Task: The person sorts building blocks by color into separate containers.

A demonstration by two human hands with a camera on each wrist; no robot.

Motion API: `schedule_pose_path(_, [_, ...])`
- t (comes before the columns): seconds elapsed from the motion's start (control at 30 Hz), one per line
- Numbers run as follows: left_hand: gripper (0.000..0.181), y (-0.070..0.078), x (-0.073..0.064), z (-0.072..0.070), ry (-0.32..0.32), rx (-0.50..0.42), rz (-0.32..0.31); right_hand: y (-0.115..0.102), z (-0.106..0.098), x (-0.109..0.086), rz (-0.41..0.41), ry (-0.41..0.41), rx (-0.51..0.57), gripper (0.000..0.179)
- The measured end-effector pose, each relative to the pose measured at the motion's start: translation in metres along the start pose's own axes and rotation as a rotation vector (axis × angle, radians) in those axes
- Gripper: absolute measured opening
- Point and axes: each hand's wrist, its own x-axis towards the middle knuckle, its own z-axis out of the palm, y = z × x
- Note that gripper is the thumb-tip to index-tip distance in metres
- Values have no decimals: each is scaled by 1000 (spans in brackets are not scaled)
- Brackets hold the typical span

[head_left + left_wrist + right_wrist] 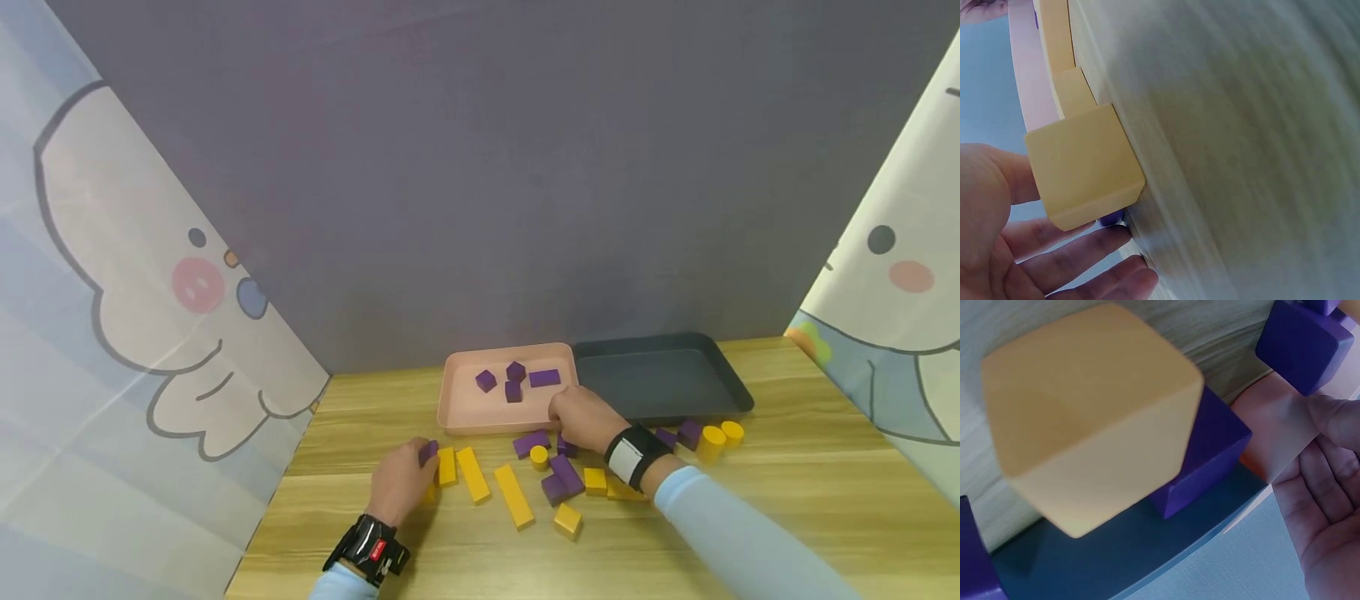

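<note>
My left hand (401, 485) is at the left of the scattered blocks and pinches a small purple block (428, 452) at its fingertips. In the left wrist view a yellow block (1085, 165) stands close to the thumb, and only a sliver of purple shows by the fingers (1079, 253). Over the front right corner of the pink tray (480, 427) is my right hand (585, 418), its fingers bent. Whether it holds anything is hidden. A purple block (566, 446) lies just below it, and the right wrist view shows a purple block (1304, 347) near the thumb.
Several purple blocks (513, 392) lie in the pink tray. Beside it stands a dark tray (738, 403). Yellow bars (513, 497), a yellow cube (567, 522), yellow cylinders (711, 443) and more purple blocks (567, 475) are spread along the table. A grey wall (495, 183) rises behind.
</note>
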Motion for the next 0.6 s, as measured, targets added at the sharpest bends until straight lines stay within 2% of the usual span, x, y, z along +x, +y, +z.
schedule_pose_path(0.27, [34, -2, 3, 3, 17, 19, 3, 1, 0, 0, 10, -8, -3, 23])
schedule_pose_path(0.47, [35, -4, 6, 5, 9, 24, -16, 0, 0, 0, 7, -18, -5, 24])
schedule_pose_path(0.6, [35, -5, 6, 3, 32, 34, -6, 0, -1, 1, 17, -24, -1, 27])
